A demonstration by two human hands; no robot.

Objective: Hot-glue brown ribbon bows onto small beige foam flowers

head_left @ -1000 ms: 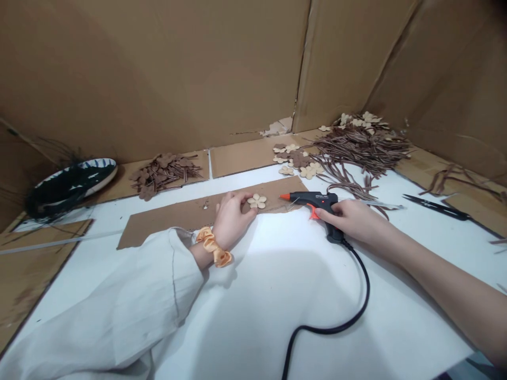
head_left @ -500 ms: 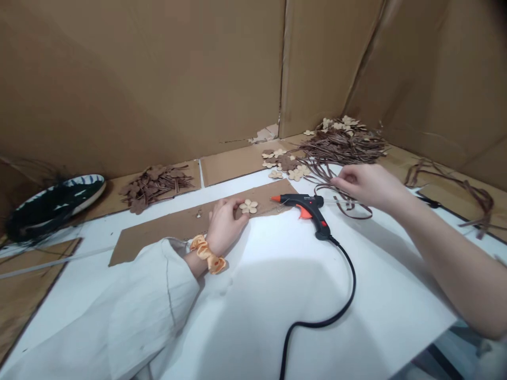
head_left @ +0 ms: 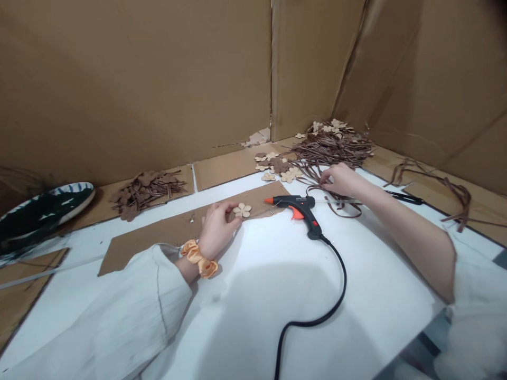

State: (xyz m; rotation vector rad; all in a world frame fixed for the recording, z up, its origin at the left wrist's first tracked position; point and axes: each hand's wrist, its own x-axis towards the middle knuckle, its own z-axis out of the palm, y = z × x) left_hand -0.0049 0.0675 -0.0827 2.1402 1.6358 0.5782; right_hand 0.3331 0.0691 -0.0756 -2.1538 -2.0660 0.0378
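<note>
From where I stand, the only container is a dish with a blue-and-white rim, by the white sheet's far left corner; it's filled with a dark green, threadlike tangle, wisps straggling over the side. The left hand has a cream flower pinched between thumb and finger, at the near edge of a brown cardboard strip. The right hand is bent over thin brown cords, fingertips drawn together; I can't tell whether they've got one. Between the hands lies a black-and-orange glue gun, its nozzle over the strip's right end. Along the sheet's far edge sit heaps without any container: brown flowers toward the left corner, mixed flowers further right, then a large bundle of cords with cream flowers behind it.
</note>
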